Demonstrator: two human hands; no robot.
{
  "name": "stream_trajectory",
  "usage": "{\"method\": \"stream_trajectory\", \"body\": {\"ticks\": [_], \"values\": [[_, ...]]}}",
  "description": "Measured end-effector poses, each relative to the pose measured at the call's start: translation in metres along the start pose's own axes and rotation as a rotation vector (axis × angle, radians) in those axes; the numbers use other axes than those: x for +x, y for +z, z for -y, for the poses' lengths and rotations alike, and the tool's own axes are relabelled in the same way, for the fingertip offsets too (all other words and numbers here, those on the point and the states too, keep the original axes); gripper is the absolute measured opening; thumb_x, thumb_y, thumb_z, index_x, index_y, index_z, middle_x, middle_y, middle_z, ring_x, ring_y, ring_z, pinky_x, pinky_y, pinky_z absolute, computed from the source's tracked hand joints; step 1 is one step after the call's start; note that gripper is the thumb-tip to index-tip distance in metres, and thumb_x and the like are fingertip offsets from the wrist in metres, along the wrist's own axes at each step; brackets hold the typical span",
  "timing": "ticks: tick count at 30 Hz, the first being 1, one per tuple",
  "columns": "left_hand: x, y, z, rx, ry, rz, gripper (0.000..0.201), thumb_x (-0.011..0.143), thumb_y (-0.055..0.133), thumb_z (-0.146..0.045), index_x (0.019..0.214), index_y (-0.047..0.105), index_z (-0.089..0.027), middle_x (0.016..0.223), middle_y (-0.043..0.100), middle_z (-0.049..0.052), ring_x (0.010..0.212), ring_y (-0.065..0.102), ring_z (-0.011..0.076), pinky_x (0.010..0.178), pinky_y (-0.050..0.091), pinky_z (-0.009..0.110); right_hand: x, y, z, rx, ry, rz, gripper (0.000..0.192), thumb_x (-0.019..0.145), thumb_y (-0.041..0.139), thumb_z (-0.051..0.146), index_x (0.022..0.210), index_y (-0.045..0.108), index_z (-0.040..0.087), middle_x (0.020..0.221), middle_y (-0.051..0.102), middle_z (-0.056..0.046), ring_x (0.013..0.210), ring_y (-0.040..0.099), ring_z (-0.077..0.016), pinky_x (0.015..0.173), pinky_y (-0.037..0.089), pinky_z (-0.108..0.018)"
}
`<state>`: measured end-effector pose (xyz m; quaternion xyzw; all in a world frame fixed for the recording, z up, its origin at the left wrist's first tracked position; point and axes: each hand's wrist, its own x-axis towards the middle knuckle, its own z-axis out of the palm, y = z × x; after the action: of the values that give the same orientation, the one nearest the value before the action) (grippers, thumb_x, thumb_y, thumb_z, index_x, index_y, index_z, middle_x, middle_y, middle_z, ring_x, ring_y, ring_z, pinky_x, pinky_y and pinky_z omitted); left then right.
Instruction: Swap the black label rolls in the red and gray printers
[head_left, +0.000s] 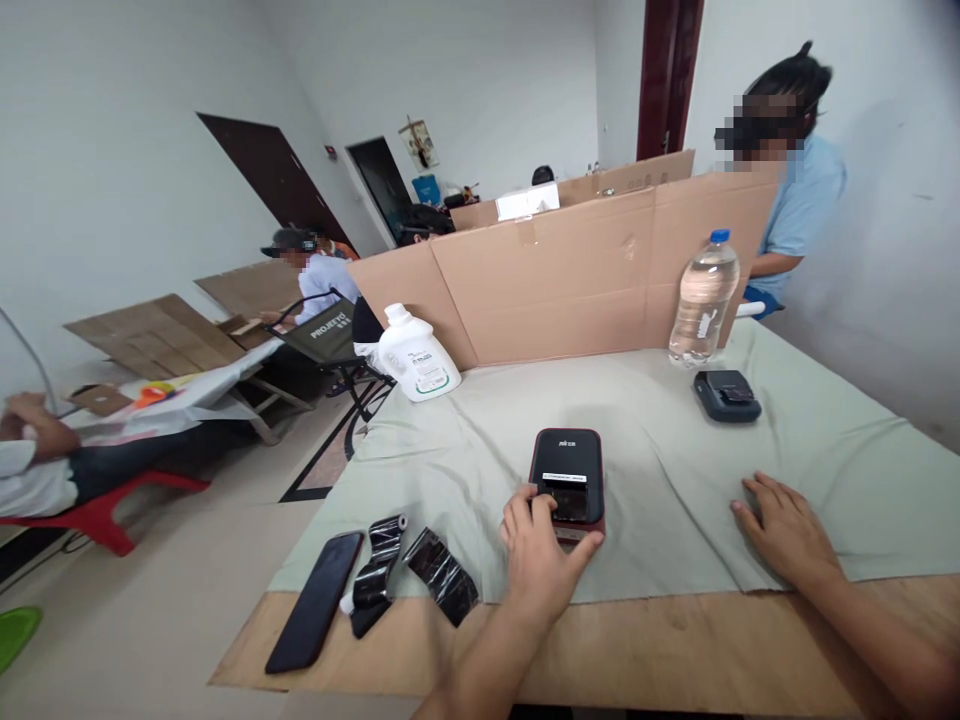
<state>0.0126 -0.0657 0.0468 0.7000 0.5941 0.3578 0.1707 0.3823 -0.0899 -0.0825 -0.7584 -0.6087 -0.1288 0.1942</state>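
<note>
Main risk: the black-and-red device (583,462), around mid-width toward the worktop's near edge, could skid or twist if the left hand (544,565) presses unevenly, since the cloth (637,520) under it is loose and creased. That hand's fingers are half-curled over the device's near-left side, thumb at its near-right corner; can't tell if that's a firm grip or just contact. Right hand (787,530) lies on the cloth, fingers loosely spread, holding nothing; dragging it could pull the cloth and shift the tall bottle (703,305) by the far edge. Smartphone (316,605) sits at the near-left corner, beside two glossy black strips (442,578); a stray left elbow might knock it off. Surface: wooden worktop (645,630), bare along the near edge, white jug (420,360) at the far-left corner, cardboard panel (555,290) along the far edge. Room: pale walls, tiled floor, folding chair (330,330) past the left edge, seated person (810,210) beyond the far-right corner.
</note>
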Motion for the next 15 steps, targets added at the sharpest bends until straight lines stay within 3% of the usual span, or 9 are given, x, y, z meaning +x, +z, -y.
{"method": "stream_trajectory", "body": {"ticks": [4, 7, 10, 15], "values": [[0.027, -0.007, 0.039, -0.367, -0.07, -0.076, 0.034, 0.078, 0.062, -0.052, 0.098, 0.057, -0.024, 0.122, 0.049, 0.013, 0.126, 0.042, 0.031, 0.108, 0.03, 0.047, 0.001, 0.004, -0.004, 0.045, 0.027, 0.003, 0.05, 0.083, 0.039, 0.046, 0.108, 0.062, 0.01, 0.121, 0.063, -0.02, 0.119, 0.054, -0.0325, 0.105, 0.04, -0.049], [0.052, 0.001, 0.065, -0.599, -0.209, 0.024, 0.048, 0.083, 0.052, -0.06, 0.114, 0.055, -0.023, 0.133, 0.05, 0.012, 0.132, 0.041, 0.0279, 0.111, 0.03, 0.045, 0.006, 0.004, 0.011, 0.132, 0.084, -0.035, 0.049, 0.084, 0.038, 0.047, 0.107, 0.062, 0.011, 0.119, 0.063, -0.02, 0.12, 0.054, -0.0339, 0.105, 0.038, -0.053], [0.066, 0.015, 0.075, -0.874, -0.324, 0.173, 0.066, 0.084, 0.046, -0.068, 0.133, 0.049, -0.025, 0.15, 0.038, 0.01, 0.142, 0.03, 0.0257, 0.116, 0.024, 0.042, 0.012, -0.003, 0.058, 0.361, 0.035, -0.048, 0.049, 0.089, 0.037, 0.047, 0.116, 0.059, 0.012, 0.126, 0.06, -0.02, 0.126, 0.05, -0.0316, 0.109, 0.036, -0.051], [0.062, 0.029, 0.062, -1.205, -0.352, 0.32, 0.074, 0.084, 0.044, -0.071, 0.145, 0.038, -0.03, 0.158, 0.025, 0.001, 0.147, 0.017, 0.0214, 0.121, 0.016, 0.037, 0.006, -0.015, 0.167, 0.876, -0.123, 0.165, 0.05, 0.097, 0.035, 0.044, 0.141, 0.041, 0.022, 0.146, 0.046, -0.011, 0.135, 0.043, -0.024, 0.11, 0.038, -0.047]]}}
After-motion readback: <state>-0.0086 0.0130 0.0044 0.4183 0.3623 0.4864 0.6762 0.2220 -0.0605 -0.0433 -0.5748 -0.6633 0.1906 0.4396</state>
